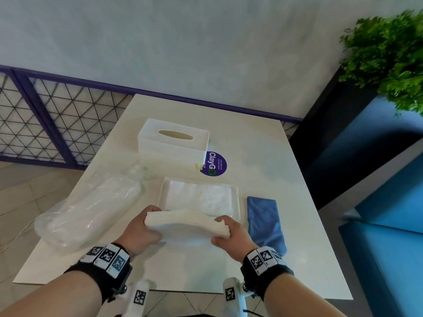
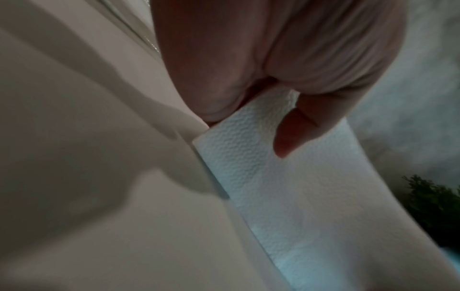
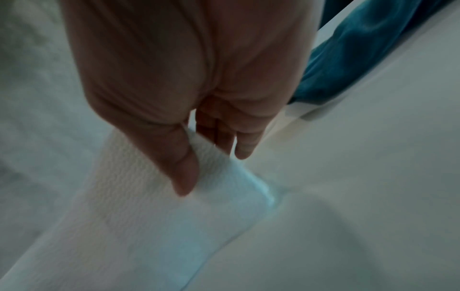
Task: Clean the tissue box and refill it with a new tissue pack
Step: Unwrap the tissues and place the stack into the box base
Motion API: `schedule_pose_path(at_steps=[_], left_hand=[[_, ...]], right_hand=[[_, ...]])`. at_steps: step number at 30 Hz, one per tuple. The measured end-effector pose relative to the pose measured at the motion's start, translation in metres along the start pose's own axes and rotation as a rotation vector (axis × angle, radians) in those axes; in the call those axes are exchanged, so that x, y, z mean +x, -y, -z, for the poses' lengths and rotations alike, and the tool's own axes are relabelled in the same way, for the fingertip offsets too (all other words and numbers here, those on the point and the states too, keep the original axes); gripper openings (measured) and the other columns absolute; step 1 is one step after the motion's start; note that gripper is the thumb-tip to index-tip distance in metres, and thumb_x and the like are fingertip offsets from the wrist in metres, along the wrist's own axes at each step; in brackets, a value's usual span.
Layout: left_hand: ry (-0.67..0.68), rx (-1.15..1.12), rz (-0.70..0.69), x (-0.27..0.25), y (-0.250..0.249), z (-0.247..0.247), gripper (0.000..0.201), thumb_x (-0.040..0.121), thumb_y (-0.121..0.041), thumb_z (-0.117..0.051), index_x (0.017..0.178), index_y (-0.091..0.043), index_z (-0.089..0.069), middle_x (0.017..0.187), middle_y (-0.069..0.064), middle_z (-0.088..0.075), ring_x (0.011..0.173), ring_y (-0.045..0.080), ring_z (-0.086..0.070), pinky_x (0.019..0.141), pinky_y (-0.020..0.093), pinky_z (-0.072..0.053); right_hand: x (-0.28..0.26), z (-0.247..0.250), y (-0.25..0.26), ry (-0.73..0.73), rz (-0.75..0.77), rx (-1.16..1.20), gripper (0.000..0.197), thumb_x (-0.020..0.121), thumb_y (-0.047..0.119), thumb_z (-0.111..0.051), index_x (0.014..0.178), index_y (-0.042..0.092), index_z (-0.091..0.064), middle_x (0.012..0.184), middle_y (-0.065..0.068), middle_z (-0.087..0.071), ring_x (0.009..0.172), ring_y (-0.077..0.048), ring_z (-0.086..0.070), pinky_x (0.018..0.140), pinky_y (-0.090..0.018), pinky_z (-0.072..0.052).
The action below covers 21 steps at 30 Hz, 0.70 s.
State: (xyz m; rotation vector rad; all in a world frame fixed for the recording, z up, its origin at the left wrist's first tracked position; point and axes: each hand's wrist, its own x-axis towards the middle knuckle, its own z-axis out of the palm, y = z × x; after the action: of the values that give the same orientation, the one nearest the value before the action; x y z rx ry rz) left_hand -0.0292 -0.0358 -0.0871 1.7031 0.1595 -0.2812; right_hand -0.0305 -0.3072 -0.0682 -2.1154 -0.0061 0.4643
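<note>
A white stack of tissues [image 1: 186,221] is held just above the table, arched slightly upward. My left hand [image 1: 143,232] grips its left end, thumb on top, fingers underneath [image 2: 293,135]. My right hand [image 1: 230,234] pinches its right end between thumb [image 3: 185,171] and fingers. Right behind the stack lies the white box base [image 1: 235,195] with more tissues [image 1: 201,196] in it. The white ribbed tissue box cover [image 1: 174,140] with its oval slot stands farther back. The embossed stack [image 2: 248,167] [image 3: 139,206] fills both wrist views.
A crumpled clear plastic wrapper [image 1: 91,213] lies at the left of the white table [image 1: 286,259]. A folded blue cloth [image 1: 265,220] lies right of the base. A purple round sticker [image 1: 215,164] is beside the cover. A green plant [image 1: 389,56] stands at far right.
</note>
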Motion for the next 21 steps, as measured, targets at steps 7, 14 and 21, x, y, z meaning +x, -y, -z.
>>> schedule_pose_path(at_steps=[7, 14, 21], left_hand=[[-0.003, 0.168, -0.055, 0.000, 0.001, 0.002, 0.026, 0.056, -0.010, -0.061, 0.071, -0.030, -0.053, 0.065, -0.010, -0.058, 0.060, 0.004, -0.049, 0.055, 0.020, -0.036], [0.100, 0.437, -0.057, 0.003, -0.002, 0.007, 0.024, 0.076, -0.017, -0.071, 0.085, -0.032, -0.054, 0.081, -0.007, -0.068, 0.083, 0.016, -0.064, 0.072, 0.033, -0.049], [-0.110, 0.390, -0.018, 0.052, -0.053, 0.003, 0.039, 0.083, -0.034, -0.071, 0.114, -0.021, -0.052, 0.104, 0.000, -0.064, 0.095, 0.021, -0.060, 0.082, 0.033, -0.048]], right_hand=[[0.007, 0.003, -0.010, -0.100, 0.030, -0.025, 0.035, 0.069, 0.002, -0.074, 0.082, 0.028, -0.054, 0.087, 0.003, -0.060, 0.070, -0.004, -0.052, 0.061, -0.012, -0.046], [0.011, 0.007, -0.015, -0.044, -0.011, -0.032, 0.036, 0.072, 0.003, -0.076, 0.093, 0.025, -0.057, 0.083, 0.009, -0.062, 0.075, -0.002, -0.058, 0.063, -0.008, -0.047], [0.052, 0.039, 0.016, -0.276, -0.114, 0.189, 0.034, 0.083, 0.013, -0.070, 0.113, 0.016, -0.055, 0.105, -0.007, -0.069, 0.090, -0.022, -0.067, 0.069, -0.036, -0.060]])
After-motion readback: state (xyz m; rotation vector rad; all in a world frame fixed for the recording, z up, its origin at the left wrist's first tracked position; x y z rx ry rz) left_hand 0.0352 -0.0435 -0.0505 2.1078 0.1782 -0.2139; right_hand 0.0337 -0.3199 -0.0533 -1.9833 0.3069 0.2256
